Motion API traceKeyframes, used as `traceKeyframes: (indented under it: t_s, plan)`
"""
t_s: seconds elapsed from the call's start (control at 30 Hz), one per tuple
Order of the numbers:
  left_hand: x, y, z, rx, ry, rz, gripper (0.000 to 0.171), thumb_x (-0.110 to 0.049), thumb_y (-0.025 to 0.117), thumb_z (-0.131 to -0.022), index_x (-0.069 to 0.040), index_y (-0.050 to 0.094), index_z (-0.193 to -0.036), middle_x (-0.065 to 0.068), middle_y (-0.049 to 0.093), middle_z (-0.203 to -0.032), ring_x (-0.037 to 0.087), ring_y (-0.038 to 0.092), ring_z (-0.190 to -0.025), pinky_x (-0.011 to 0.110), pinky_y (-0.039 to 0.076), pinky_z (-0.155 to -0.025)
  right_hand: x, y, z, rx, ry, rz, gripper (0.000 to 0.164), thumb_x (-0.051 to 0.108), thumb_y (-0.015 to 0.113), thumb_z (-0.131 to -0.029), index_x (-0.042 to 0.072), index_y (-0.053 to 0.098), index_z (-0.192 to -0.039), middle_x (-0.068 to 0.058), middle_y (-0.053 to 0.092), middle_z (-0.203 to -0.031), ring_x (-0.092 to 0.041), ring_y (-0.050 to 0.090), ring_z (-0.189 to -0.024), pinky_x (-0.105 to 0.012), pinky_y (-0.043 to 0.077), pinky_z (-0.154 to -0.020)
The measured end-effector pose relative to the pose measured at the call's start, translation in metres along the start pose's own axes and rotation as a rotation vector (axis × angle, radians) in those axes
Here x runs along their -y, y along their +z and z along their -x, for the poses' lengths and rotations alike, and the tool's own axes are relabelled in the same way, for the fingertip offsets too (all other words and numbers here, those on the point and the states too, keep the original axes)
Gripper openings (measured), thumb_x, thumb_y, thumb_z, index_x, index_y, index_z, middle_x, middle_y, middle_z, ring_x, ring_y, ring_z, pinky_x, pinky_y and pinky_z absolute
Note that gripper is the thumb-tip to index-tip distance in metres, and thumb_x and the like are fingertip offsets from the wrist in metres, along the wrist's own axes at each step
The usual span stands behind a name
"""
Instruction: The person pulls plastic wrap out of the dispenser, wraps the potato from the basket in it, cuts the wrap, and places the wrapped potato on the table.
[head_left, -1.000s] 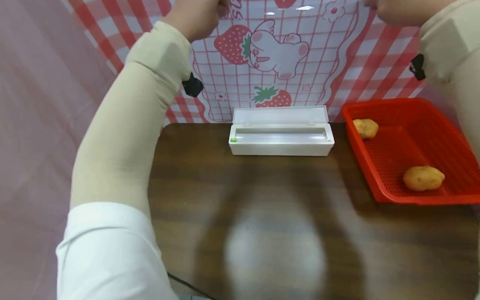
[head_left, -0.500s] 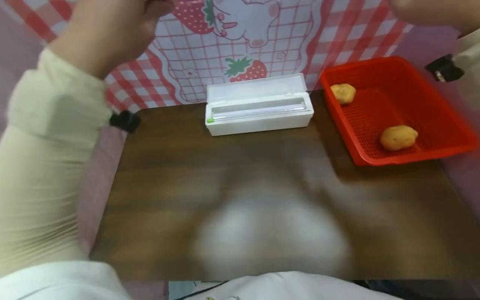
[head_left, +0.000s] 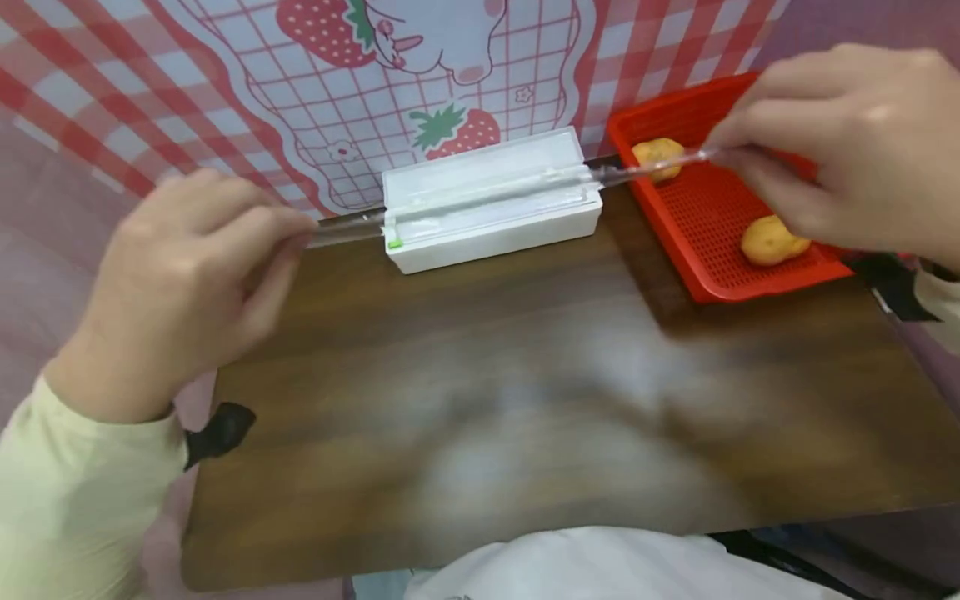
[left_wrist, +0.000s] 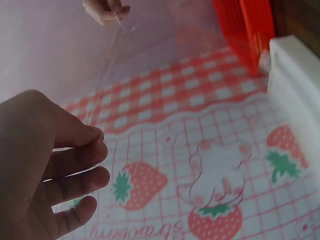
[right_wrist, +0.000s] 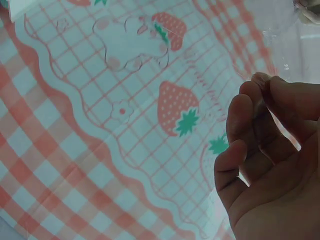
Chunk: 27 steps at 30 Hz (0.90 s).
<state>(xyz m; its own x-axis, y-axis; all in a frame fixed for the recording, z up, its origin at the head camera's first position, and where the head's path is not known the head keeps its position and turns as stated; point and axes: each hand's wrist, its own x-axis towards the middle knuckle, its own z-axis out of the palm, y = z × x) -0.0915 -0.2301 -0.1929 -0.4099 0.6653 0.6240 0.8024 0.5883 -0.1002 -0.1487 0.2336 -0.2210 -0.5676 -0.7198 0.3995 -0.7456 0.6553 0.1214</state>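
Note:
A sheet of clear cling film (head_left: 491, 193) stretches between my two hands, in front of the white cling film dispenser (head_left: 498, 236). My left hand (head_left: 183, 287) pinches its left end between thumb and forefinger. At the other end, my right hand (head_left: 847, 154) pinches the film between thumb and fingertips. The left wrist view has the left hand (left_wrist: 65, 165) up close, the film (left_wrist: 102, 75) running from its fingertips toward the right hand (left_wrist: 104, 11). Beyond the right hand (right_wrist: 272, 145), transparent film shows faintly in the right wrist view. The dispenser's lid (head_left: 483, 158) stands raised.
A red plastic basket (head_left: 693, 279) is at the back right, behind the right hand, with two potatoes (head_left: 772, 240) visible in it. A red-checked strawberry sheet (head_left: 525, 50) hangs behind the dark wooden table (head_left: 450, 350). Pink cloth lines the left side.
Both hands have come down and nearer from high above the dispenser, bringing the film into plain view between them. The head view has shifted. Dispenser and basket seem unmoved on the table.

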Motion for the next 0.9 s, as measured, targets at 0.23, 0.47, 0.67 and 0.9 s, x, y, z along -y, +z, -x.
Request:
traceKeyframes:
  t_s: [0.23,0.47,0.67,0.9]
  plan:
    - [-0.037,0.029,0.038,-0.035,0.059,0.145,0.019,0.0,0.049,-0.084,0.002,0.066,-0.077,0.011,0.059,-0.071,0.032,0.054,-0.063,0.044,0.04,-0.058,0.042,0.023,0.044,0.019,0.0,-0.141,0.056,0.055,0.043,-0.102,0.01,0.076,-0.097,-0.008,0.068,-0.095,-0.024,0.055,-0.08,-0.031,0.037,-0.078]
    - [-0.063,0.07,0.089,0.111,0.088,0.157,0.02,-0.003,0.044,-0.085,-0.005,0.06,-0.072,0.004,0.051,-0.066,0.026,0.05,-0.061,0.041,0.044,-0.061,0.091,0.052,0.072,0.077,0.057,-0.278,0.067,0.061,0.027,-0.103,0.021,0.075,-0.082,0.006,0.066,-0.088,-0.014,0.057,-0.075,-0.015,0.042,-0.082]
    - [-0.083,0.118,0.132,0.27,0.047,0.192,0.015,-0.01,0.046,-0.08,-0.012,0.057,-0.069,-0.001,0.049,-0.065,0.021,0.048,-0.063,0.034,0.041,-0.06,0.106,0.09,0.1,0.142,0.088,-0.361,0.064,0.058,0.024,-0.104,0.024,0.074,-0.084,0.017,0.06,-0.085,-0.005,0.056,-0.07,-0.023,0.051,-0.064]
    - [-0.1,0.169,0.177,0.385,-0.003,0.119,0.018,-0.014,0.049,-0.08,-0.012,0.064,-0.07,0.001,0.063,-0.073,0.022,0.055,-0.065,0.035,0.045,-0.063,0.13,0.143,0.127,0.103,0.131,-0.443,0.061,0.051,0.03,-0.107,0.017,0.075,-0.084,0.015,0.061,-0.082,-0.007,0.06,-0.069,-0.03,0.052,-0.062]
